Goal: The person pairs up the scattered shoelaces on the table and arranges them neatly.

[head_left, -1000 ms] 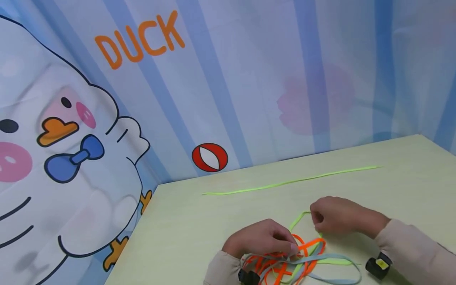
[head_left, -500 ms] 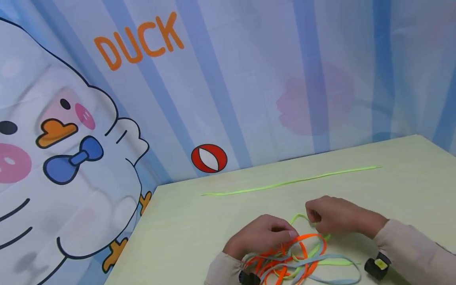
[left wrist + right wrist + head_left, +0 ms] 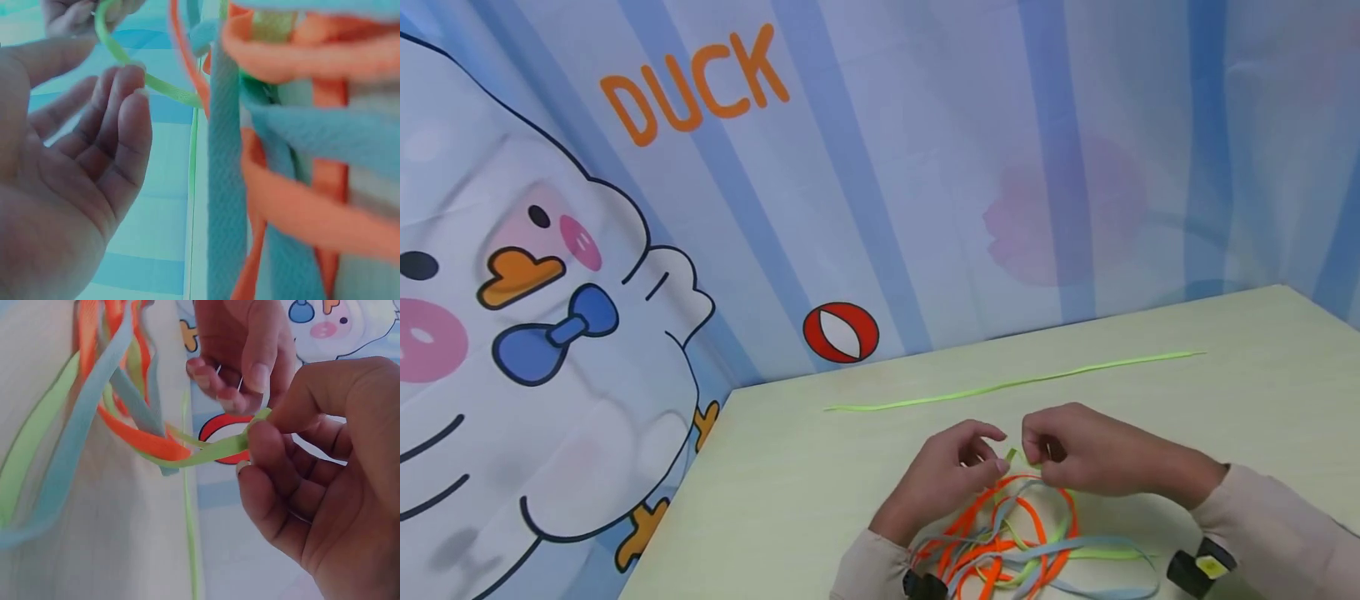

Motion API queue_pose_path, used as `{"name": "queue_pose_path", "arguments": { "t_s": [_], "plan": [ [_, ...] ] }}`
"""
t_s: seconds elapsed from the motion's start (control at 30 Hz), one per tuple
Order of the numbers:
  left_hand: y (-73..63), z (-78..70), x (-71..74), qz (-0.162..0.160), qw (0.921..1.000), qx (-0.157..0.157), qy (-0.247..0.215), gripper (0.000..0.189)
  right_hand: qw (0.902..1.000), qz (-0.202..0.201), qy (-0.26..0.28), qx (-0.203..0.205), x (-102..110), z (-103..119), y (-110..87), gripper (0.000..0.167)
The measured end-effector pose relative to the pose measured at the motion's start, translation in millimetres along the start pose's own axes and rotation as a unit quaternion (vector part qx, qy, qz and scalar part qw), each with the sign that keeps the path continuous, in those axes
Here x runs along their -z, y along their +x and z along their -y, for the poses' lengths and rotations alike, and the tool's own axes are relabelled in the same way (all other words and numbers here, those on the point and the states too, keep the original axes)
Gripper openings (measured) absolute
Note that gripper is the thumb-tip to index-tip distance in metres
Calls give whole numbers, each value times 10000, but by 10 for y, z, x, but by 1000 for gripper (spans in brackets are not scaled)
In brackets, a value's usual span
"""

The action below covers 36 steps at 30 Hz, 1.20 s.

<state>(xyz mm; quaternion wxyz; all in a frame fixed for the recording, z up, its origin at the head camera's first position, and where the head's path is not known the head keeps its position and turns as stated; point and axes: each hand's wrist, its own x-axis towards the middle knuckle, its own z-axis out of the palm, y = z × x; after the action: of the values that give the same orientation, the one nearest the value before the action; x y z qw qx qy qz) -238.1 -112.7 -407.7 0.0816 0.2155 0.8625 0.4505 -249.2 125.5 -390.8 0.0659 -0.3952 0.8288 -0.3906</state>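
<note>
In the head view, my right hand (image 3: 1093, 450) is above the far side of a tangle of flat laces. In the right wrist view its thumb and forefinger pinch a lime-green lace (image 3: 215, 451) near its end. My left hand (image 3: 947, 475) is just to the left, its thumb and forefinger apart. The left wrist view shows its other fingers loosely bent, with the green lace passing right at their tips. Below both hands lie the tangle's orange lace (image 3: 312, 215) and blue-grey lace (image 3: 226, 187), looped over each other and over more green.
A separate green lace (image 3: 925, 402) stretches almost straight across the pale table (image 3: 775, 483) behind the hands. A printed curtain (image 3: 910, 167) with a duck hangs along the table's back edge. Black wrist cameras (image 3: 1201, 568) sit over the sleeves.
My right hand has moved left, bringing the green lace along. My left hand has risen off the tangle towards it, and its thumb and forefinger have parted.
</note>
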Motion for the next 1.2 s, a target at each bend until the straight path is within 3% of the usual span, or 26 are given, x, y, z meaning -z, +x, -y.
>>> {"name": "queue_pose_path", "arguments": {
  "t_s": [0.13,0.33,0.63,0.8,0.97,1.2],
  "plan": [
    [-9,-17,8,137,9997,-224,-7,33,9993,-27,289,223,-3,89,-3,25],
    [-4,-40,13,101,9980,-629,30,20,9952,-243,594,742,33,176,-20,30],
    [40,-72,86,-278,9951,-953,32,18,9942,-420,661,739,176,233,-49,28],
    [15,-35,201,-291,9933,-1040,-400,16,9933,-523,787,670,268,197,-72,25],
    [-41,1,325,-210,9886,-920,-1173,18,9913,-515,1047,617,310,140,-86,17],
    [-56,62,471,-440,9810,-881,-1674,27,9814,-496,1707,722,353,55,-73,11]
  ]
}}
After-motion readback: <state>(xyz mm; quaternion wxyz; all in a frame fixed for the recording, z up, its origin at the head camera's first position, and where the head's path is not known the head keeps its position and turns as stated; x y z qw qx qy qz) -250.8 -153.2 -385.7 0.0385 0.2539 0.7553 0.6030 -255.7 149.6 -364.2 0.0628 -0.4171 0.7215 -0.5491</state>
